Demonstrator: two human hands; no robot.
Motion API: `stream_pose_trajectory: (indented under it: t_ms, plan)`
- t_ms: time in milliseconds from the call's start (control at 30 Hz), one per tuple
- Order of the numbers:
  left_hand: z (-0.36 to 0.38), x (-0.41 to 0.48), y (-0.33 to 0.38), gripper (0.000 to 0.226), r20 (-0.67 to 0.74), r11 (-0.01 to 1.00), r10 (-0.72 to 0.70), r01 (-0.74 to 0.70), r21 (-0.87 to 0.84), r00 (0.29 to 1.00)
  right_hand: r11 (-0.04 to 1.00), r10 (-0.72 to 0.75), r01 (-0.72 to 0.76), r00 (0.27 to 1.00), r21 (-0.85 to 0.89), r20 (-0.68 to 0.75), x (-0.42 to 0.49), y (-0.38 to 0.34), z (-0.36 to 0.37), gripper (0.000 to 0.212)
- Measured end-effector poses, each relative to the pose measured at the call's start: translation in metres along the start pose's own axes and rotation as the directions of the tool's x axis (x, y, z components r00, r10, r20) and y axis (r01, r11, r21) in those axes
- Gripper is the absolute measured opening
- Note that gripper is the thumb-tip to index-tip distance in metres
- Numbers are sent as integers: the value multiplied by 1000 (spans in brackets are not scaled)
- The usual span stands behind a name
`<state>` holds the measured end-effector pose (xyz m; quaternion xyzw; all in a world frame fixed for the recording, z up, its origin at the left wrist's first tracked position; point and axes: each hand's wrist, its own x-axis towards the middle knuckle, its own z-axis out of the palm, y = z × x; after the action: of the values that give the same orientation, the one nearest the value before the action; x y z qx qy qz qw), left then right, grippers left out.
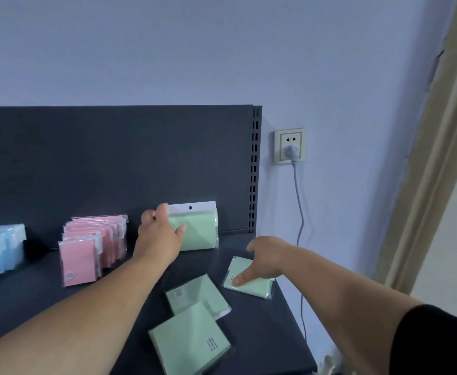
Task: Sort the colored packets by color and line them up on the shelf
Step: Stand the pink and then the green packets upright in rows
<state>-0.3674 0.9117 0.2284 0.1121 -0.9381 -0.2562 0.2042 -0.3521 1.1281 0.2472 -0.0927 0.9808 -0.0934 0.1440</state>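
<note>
Steadying upright green packets [200, 231] against the back panel [113, 158] with left hand [159, 234] pinching their edge, stopping a topple; touching a flat green packet [251, 286] with right hand [266, 259], grip unclear.

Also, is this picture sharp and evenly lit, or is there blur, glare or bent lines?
Head view: dim, bluish, even light, no strong glare; the right hand looks slightly motion-blurred; the upright green packet in the left hand is fairly sharp; the door frame bows from wide-angle distortion.
</note>
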Motion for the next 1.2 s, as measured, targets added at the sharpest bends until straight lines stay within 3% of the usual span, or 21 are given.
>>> stream_pose_trajectory:
  t_ms: [100,200,467,567,700,1033,1200]
  plan:
    - [4,0,-3,52,-100,965,218,-199,171,971,1000,-15,15,1000,21,-20,-2,2,3,84]
    - [10,2,-3,46,-11,894,344,-323,311,939,998,-26,29,999,60,-45,-1,3,7,83]
    - [19,-1,-2,56,121,858,332,-353,373,935,996,-42,47,998,82,-54,4,7,11,64]
    - [18,3,1,74,197,878,293,-345,333,936,995,-51,55,997,80,-52,6,7,9,71]
    - [13,6,-1,78,261,888,288,-359,287,921,997,-57,59,998,58,-33,9,5,8,72]
    - [13,9,0,76,272,925,259,-319,206,927,995,-46,51,997,89,-55,13,4,11,73]
    - [5,10,-5,73,222,907,323,-368,204,920,993,-30,37,998,110,-61,13,4,12,77]
